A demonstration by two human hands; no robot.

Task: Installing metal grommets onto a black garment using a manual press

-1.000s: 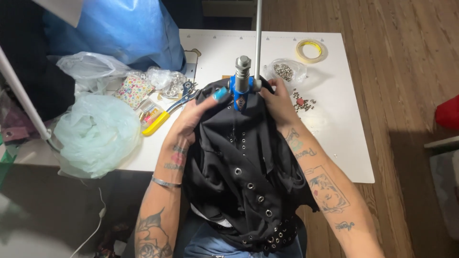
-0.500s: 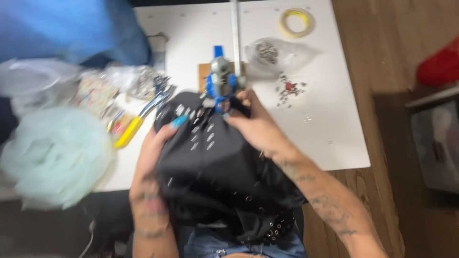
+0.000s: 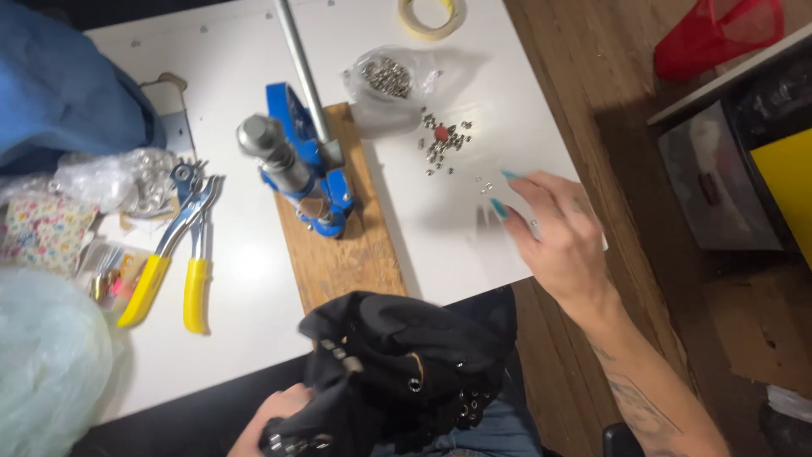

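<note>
Right hand (image 3: 558,241): fingers spread, empty, above the white bench (image 3: 254,68) near loose metal eyelets (image 3: 446,141).
Left hand (image 3: 275,419): apparently gripping black garment (image 3: 397,368) at lap; partly hidden.
Blue press (image 3: 300,161): on wooden board (image 3: 342,254).

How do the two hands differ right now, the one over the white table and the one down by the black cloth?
The right hand is raised over the white table with its fingers spread and empty, near the loose metal eyelets. The left hand sits low at the table's near edge, mostly hidden, gripping the bunched black garment. The right hand shows fully, teal nails included; of the left only a part shows. Both are bare.
</note>
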